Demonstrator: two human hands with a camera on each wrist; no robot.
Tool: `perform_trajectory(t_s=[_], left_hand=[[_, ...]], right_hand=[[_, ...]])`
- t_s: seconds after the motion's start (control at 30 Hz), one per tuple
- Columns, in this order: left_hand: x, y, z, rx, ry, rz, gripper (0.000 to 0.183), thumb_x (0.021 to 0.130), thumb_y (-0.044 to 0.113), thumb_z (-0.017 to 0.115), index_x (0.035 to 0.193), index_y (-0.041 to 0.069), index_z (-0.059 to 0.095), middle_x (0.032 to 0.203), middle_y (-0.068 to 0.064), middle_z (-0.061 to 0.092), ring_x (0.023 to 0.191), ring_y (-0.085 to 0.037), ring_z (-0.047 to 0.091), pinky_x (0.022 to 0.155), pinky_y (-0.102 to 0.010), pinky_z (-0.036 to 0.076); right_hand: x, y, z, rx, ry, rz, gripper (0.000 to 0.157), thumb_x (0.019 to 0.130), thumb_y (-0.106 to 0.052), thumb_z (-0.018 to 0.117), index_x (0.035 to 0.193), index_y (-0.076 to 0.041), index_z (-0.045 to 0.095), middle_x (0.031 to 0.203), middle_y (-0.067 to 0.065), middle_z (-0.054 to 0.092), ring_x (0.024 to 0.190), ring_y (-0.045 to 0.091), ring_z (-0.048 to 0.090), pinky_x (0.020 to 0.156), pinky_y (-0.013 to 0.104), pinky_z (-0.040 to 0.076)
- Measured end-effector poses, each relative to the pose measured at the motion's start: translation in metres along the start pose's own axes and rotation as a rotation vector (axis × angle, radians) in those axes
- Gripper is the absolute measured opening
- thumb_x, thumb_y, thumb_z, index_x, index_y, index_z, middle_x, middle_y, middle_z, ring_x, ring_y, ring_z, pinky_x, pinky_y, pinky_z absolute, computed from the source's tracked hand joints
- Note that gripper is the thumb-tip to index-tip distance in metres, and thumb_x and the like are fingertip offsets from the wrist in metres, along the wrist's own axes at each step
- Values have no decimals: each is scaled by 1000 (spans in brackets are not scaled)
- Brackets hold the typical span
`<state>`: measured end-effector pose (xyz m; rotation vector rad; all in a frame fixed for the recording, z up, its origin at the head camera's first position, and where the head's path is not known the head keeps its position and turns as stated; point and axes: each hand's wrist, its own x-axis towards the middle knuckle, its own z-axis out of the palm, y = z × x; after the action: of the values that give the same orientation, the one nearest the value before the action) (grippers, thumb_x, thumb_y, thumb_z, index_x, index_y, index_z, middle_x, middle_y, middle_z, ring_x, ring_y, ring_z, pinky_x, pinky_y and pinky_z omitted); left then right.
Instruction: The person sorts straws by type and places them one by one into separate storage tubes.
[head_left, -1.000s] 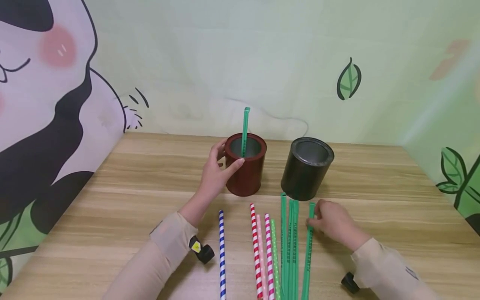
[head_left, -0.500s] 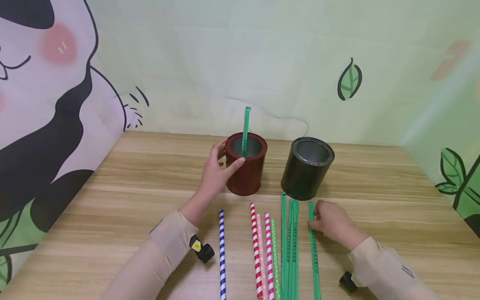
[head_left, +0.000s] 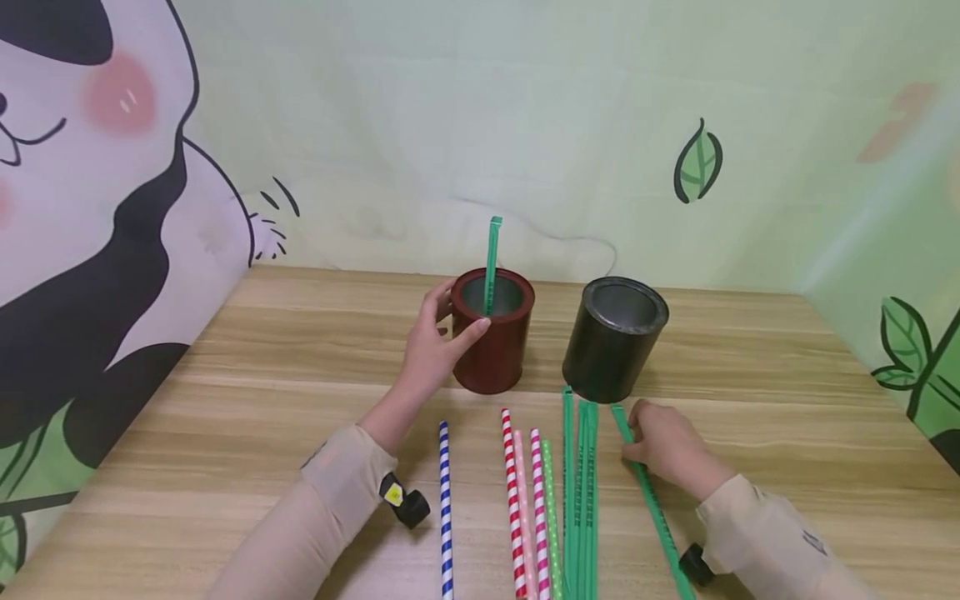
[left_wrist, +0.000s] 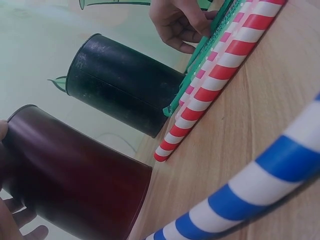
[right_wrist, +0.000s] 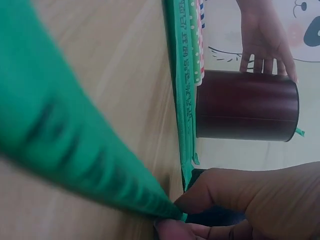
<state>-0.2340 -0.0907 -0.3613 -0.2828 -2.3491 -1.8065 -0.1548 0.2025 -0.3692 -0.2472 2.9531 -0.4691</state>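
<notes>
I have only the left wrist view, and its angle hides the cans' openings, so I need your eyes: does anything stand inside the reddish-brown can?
Observer: Yes, one green straw stands in the reddish-brown can, with its top above the rim.
Operator: And does anything stick up out of the black can?
Observer: No, in the head view nothing rises above its rim.
Operator: The right hand is half cut off for me. What has it got?
Observer: It pinches a second green straw near one end, which the right wrist view shows close up.
</notes>
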Motion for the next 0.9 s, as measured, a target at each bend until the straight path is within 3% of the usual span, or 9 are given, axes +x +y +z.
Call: perform_trajectory(t_s=[0.13, 0.27, 0.4, 0.6, 0.77, 0.9], left_hand=[[-1, 0, 0, 6, 1, -2, 72, 87, 37, 69, 147, 22, 31, 146, -6, 46, 136, -26, 41, 108, -50, 38], [-2, 0, 0, 8, 9, 1, 72, 87, 37, 69, 146, 22, 31, 145, -6, 46, 135, -26, 41, 108, -50, 38], [-1, 0, 0, 6, 7, 14, 73, 87, 36, 69, 147, 21, 31, 145, -6, 46, 135, -26, 42, 107, -50, 38], [-1, -1, 0, -3, 9, 10, 72, 87, 37, 69, 147, 22, 31, 145, -6, 46, 135, -26, 41, 108, -50, 37], [-1, -1, 0, -2, 6, 11, 72, 87, 37, 69, 147, 22, 31, 146, -6, 46, 135, -26, 41, 108, -50, 38], [-1, -2, 0, -1, 3, 10, 73, 87, 37, 69, 147, 22, 30, 146, -6, 45, 136, -26, 41, 108, -50, 38]], right_hand=[[-2, 2, -4, 16, -4, -2, 28, 76, -9, 72, 96, 5, 57, 74, 7, 57, 65, 18, 49, 57, 28, 42], [-7, 1, -17, 53, -13, -57, 22, 76, -8, 69, 91, 3, 57, 72, 5, 55, 62, 15, 47, 54, 27, 39], [-15, -7, -39, 120, -42, -123, 15, 77, -6, 61, 90, 1, 55, 68, 1, 48, 56, 11, 44, 52, 24, 35], [-17, -24, -78, 302, -91, -205, 23, 82, -2, 56, 104, 6, 51, 79, 4, 52, 66, 12, 52, 57, 25, 50], [-13, -35, -107, 346, 5, -294, 22, 84, 3, 55, 106, 6, 52, 86, 8, 55, 72, 10, 53, 60, 25, 53], [-8, -44, -127, 313, 131, -324, 20, 87, 3, 58, 106, 5, 54, 88, 10, 56, 71, 7, 54, 60, 22, 53]])
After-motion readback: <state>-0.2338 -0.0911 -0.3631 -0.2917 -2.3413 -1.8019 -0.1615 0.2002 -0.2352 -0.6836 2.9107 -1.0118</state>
